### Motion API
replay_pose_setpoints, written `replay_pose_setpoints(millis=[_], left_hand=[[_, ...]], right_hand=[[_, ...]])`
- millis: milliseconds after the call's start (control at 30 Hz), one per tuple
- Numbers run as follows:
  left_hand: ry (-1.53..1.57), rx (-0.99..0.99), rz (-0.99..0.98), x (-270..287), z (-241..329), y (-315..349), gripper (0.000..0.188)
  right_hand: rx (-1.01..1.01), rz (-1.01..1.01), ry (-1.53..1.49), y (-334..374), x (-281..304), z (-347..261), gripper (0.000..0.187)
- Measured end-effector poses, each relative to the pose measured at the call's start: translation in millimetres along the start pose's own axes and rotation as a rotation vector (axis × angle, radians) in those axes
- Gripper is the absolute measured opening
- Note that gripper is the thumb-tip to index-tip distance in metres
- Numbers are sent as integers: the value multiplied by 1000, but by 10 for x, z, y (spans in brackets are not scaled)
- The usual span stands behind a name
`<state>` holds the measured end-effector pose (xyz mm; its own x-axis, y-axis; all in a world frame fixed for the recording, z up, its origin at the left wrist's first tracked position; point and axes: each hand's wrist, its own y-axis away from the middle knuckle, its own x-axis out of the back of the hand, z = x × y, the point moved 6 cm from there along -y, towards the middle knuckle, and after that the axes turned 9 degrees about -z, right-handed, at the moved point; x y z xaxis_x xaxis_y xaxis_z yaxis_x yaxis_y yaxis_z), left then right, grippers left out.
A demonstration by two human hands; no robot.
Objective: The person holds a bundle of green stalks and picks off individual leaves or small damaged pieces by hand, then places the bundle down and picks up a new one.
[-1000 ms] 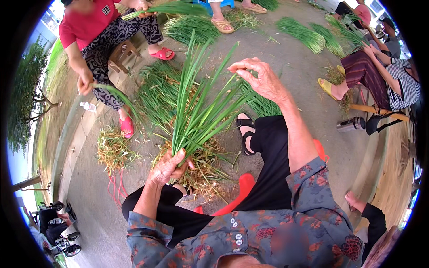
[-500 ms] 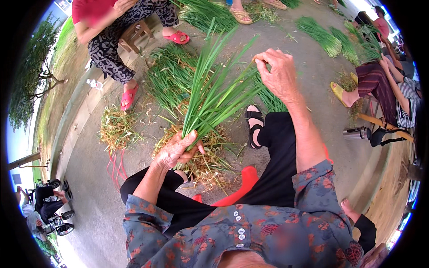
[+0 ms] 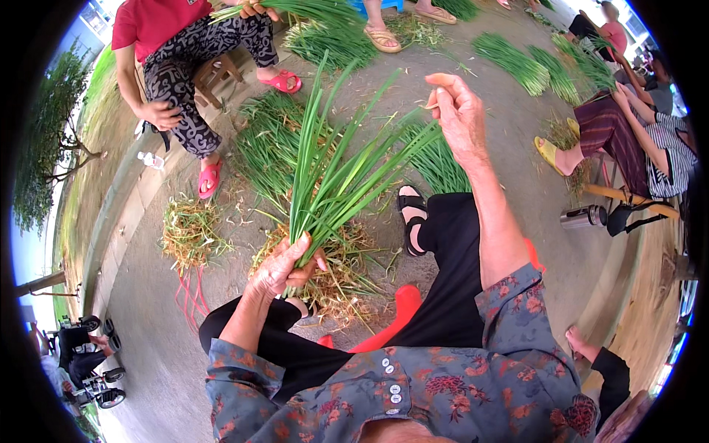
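A fanned bunch of long, flat green garlic chives [image 3: 325,173] is gripped near its lower end by my left hand [image 3: 284,266], the thumb pressed across the stalks. My right hand [image 3: 461,118] is raised to the right of the leaf tips. Its thumb and forefinger pinch a small, pale, withered leaf piece [image 3: 430,105], partly hidden by the fingers. Beneath the bunch lies a heap of yellowed trimmings [image 3: 343,277], between my feet. More garlic chives [image 3: 266,148] are piled on the ground just beyond it.
Facing me at the left, a person [image 3: 159,33] sits on a wooden stool [image 3: 214,77]. A second trimmings heap [image 3: 192,229] lies left. Green bundles [image 3: 509,63] spread at the far right. A metal flask [image 3: 583,217] is beside another seated person [image 3: 620,140]. Red plastic [image 3: 391,321] shows under me.
My right hand has drawn slightly up and away from the leaf tips with a withered piece in its fingers. The person opposite has lowered one hand and holds a green bunch in the other.
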<state>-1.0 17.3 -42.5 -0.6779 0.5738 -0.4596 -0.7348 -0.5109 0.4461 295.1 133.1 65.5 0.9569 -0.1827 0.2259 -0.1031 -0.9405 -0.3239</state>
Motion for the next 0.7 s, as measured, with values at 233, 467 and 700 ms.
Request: replay_pose_setpoints(millis=[233, 467, 700], left_hand=[[14, 4, 2, -10, 0, -14, 65], [-1, 13, 21, -26, 24, -2, 64], [-22, 35, 24, -8, 11, 4, 61]], right_hand=[[80, -358, 67, 72, -251, -100, 20], [188, -447, 296, 137, -382, -154, 16], [265, -444, 368, 157, -437, -167, 13]])
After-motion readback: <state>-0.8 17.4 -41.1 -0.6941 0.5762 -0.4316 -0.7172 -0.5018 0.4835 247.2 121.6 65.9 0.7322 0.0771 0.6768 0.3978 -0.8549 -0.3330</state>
